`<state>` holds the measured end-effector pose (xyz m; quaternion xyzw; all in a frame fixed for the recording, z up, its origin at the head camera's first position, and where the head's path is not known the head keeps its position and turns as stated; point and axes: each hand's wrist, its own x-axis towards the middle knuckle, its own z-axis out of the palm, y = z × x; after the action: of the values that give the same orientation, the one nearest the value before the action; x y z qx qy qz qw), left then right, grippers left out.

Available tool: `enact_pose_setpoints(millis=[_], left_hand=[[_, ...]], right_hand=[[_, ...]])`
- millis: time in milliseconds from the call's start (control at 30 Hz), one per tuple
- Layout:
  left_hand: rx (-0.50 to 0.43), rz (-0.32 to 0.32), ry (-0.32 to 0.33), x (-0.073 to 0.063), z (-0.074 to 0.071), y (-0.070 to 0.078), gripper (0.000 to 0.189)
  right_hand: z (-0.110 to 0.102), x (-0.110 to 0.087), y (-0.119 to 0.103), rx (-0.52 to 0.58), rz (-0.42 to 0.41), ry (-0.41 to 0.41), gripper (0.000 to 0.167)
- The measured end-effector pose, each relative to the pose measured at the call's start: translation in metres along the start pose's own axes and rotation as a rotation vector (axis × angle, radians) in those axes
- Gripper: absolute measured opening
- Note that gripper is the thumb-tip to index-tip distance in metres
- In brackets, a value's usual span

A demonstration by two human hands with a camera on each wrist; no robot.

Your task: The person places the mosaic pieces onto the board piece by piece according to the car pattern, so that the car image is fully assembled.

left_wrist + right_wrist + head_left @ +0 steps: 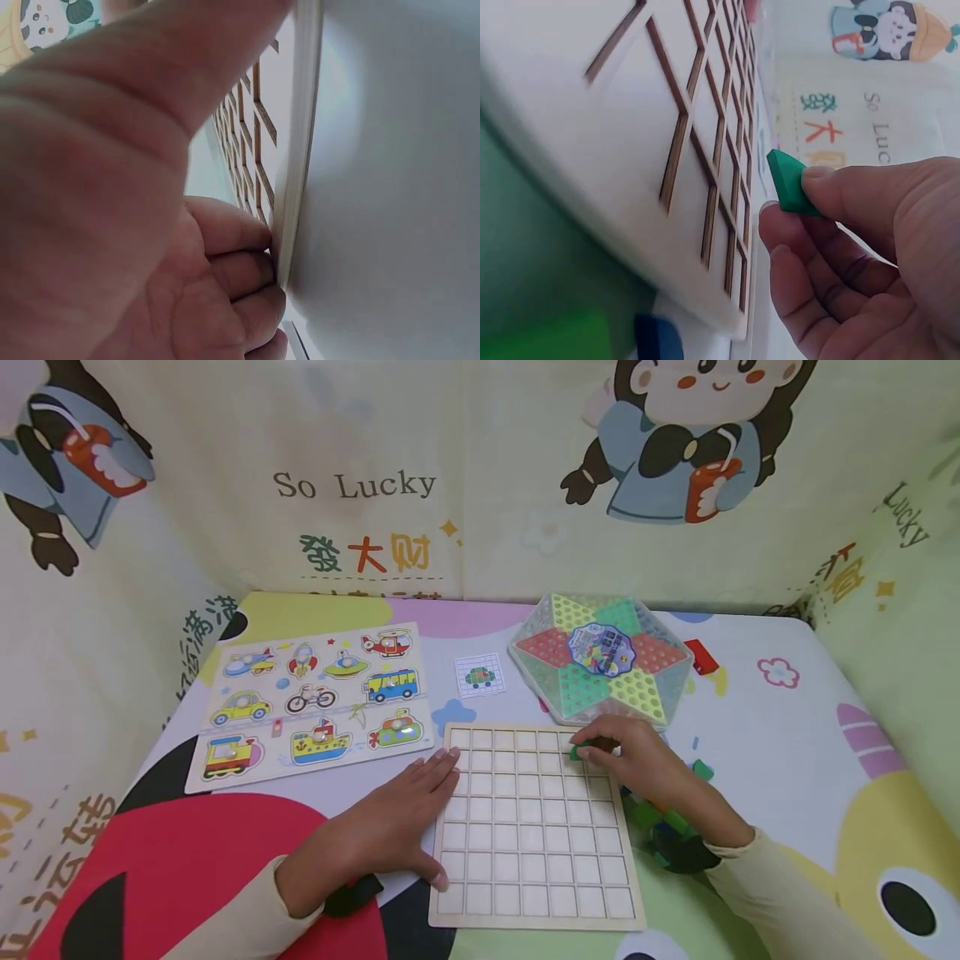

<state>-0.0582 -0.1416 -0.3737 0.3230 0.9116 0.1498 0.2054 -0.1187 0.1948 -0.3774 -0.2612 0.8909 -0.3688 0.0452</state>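
Note:
A pale wooden grid board [536, 827] with square cells lies in the middle of the table in the head view. My right hand [637, 760] pinches a small green wedge-shaped block [789, 182] between thumb and fingers, above the board's top right corner. Along the board's left edge rests my left hand [397, 822], its fingers extended and its thumb on the lower left border. Several loose blocks [648, 816], green, orange and dark, lie beside the board's right edge, partly hidden under my right forearm.
Above the board lies a small card [480, 676] with a green and red turtle-like pattern. A vehicle puzzle board [307, 706] sits at the left; a hexagonal box [600, 660] stands behind, beside a red piece [701, 657]. A dark object [352, 896] shows under my left wrist.

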Motion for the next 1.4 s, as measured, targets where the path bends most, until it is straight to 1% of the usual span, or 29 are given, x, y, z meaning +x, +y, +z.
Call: enact_pose_setpoints(millis=[200, 333, 600, 800, 1000, 1200, 1300, 1400], left_hand=[[0.006, -0.004, 0.005, 0.000, 0.000, 0.001, 0.120], [0.005, -0.009, 0.006, 0.000, -0.001, 0.002, 0.120], [-0.006, -0.012, 0.013, -0.002, -0.001, 0.001, 0.121], [-0.005, -0.001, 0.009, -0.001, -0.001, 0.000, 0.121], [0.005, 0.001, 0.003, 0.000, -0.001, 0.000, 0.121], [0.021, 0.000, -0.005, 0.000, -0.003, 0.000, 0.121], [0.025, 0.002, -0.005, 0.001, -0.003, 0.000, 0.121], [0.027, 0.003, -0.003, 0.001, -0.003, 0.001, 0.121]], right_hand=[[0.006, 0.005, -0.005, 0.069, -0.011, -0.091, 0.020], [0.011, 0.009, -0.010, 0.127, -0.038, -0.139, 0.018], [0.021, 0.021, -0.027, 0.143, -0.108, -0.162, 0.016], [0.029, 0.023, -0.032, 0.149, -0.138, -0.175, 0.015], [0.036, 0.026, -0.038, 0.176, -0.116, -0.200, 0.015], [0.045, 0.030, -0.043, 0.184, -0.130, -0.226, 0.014], [0.050, 0.031, -0.044, 0.178, -0.106, -0.232, 0.013], [0.052, 0.030, -0.046, 0.183, -0.063, -0.240, 0.013]])
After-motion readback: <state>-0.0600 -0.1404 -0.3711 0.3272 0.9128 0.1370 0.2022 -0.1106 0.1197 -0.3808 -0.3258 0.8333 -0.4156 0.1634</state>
